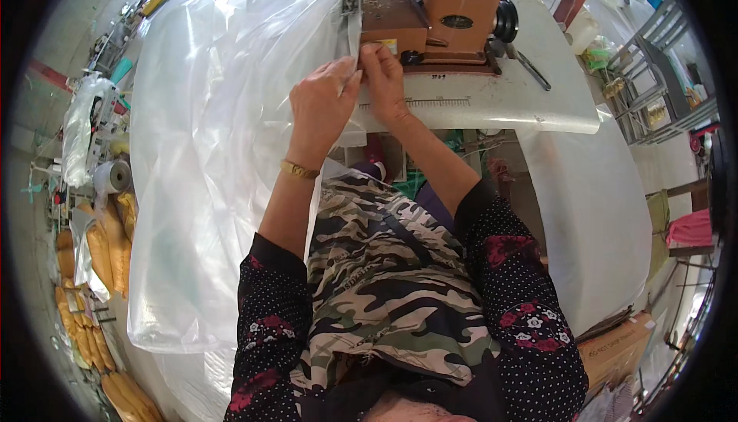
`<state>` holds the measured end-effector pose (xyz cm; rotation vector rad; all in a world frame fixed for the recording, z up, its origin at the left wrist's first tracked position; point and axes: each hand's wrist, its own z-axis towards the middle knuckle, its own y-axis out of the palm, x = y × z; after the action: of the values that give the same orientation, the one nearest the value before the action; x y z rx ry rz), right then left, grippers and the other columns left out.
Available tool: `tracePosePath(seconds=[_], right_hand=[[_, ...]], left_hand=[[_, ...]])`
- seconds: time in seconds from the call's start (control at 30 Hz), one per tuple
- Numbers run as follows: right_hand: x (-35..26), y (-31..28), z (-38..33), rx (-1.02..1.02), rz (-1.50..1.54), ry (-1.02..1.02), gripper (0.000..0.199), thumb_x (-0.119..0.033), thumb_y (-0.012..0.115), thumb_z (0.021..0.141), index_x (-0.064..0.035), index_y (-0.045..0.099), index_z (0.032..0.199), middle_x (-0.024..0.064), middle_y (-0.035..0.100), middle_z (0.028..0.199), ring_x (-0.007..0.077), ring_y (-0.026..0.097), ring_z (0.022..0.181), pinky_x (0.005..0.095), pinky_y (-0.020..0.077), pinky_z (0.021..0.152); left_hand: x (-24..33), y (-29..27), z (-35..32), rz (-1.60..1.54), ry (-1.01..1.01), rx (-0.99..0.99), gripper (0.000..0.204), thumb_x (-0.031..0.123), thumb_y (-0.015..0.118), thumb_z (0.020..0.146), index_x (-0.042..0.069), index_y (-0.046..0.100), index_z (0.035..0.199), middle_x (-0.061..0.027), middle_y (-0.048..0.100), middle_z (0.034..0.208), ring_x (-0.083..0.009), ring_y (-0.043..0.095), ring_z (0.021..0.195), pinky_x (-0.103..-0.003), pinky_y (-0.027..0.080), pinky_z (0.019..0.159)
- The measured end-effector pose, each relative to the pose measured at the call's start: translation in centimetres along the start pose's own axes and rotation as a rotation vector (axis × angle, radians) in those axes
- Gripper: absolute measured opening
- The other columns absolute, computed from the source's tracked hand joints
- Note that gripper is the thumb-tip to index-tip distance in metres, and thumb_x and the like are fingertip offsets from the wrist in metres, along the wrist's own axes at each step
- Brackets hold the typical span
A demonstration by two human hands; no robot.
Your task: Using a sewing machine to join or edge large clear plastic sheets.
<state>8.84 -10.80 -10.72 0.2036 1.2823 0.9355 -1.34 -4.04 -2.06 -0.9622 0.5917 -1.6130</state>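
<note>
Head view: left hand (323,103) and right hand (382,76), fingers pinched narrow on the edge of a clear plastic sheet (207,153), hold it flat just below the needle of an orange-brown sewing machine (430,11) on a white table (500,103), the sheet's bulk draped leftward off the table.

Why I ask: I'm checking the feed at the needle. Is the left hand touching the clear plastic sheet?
Touching. The head view shows the left hand pinching the edge of the clear plastic sheet below the sewing machine, beside the right hand.
</note>
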Motion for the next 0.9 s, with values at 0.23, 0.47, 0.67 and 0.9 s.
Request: tracePosePath(seconds=[0.23,0.47,0.67,0.9], right_hand=[[-2.2,-0.8,-5.3,-0.173,-0.315,-0.077,0.025,-0.023,0.052,0.1,-0.0029,0.053,0.116,0.0044,0.061,0.108,0.0122,0.059,0.097,0.0267,0.0469,0.085],[-3.7,1.7,-11.6,-0.257,-0.699,-0.457,0.06,-0.03,0.077,0.08,-0.0012,0.048,0.124,0.0164,0.045,0.135,0.0328,0.045,0.119,0.0439,0.0349,0.101],[-5.0,2.0,-10.9,-0.173,-1.096,-0.66,0.027,-0.007,0.069,0.085,-0.0014,0.056,0.108,0.0175,0.058,0.109,0.0305,0.059,0.096,0.0362,0.0476,0.084],[-5.8,2.5,-10.9,-0.291,-1.0,-0.66,0.013,0.004,0.064,0.085,0.0005,0.061,0.098,0.0132,0.06,0.09,0.0273,0.06,0.075,0.0313,0.0485,0.065]], left_hand=[[0.1,-0.4,-15.8,-0.084,-0.196,0.213,0.065,0.007,0.074,0.074,0.0,0.047,0.134,-0.0208,0.049,0.13,-0.0394,0.047,0.117,-0.045,0.039,0.099],[-4.1,1.2,-23.7,-0.059,-0.453,0.112,0.024,0.001,0.062,0.085,-0.002,0.061,0.11,-0.0145,0.062,0.091,-0.0275,0.061,0.086,-0.04,0.049,0.073],[-1.5,-8.4,-24.6,-1.531,-0.688,0.024,0.012,0.007,0.059,0.094,-0.002,0.065,0.088,0.0016,0.056,0.066,-0.0071,0.049,0.056,-0.023,0.039,0.055],[-0.5,-9.1,-18.9,-1.073,-0.459,-0.289,0.032,0.008,0.068,0.088,-0.002,0.061,0.117,-0.0012,0.065,0.089,-0.0093,0.061,0.084,-0.023,0.048,0.069]])
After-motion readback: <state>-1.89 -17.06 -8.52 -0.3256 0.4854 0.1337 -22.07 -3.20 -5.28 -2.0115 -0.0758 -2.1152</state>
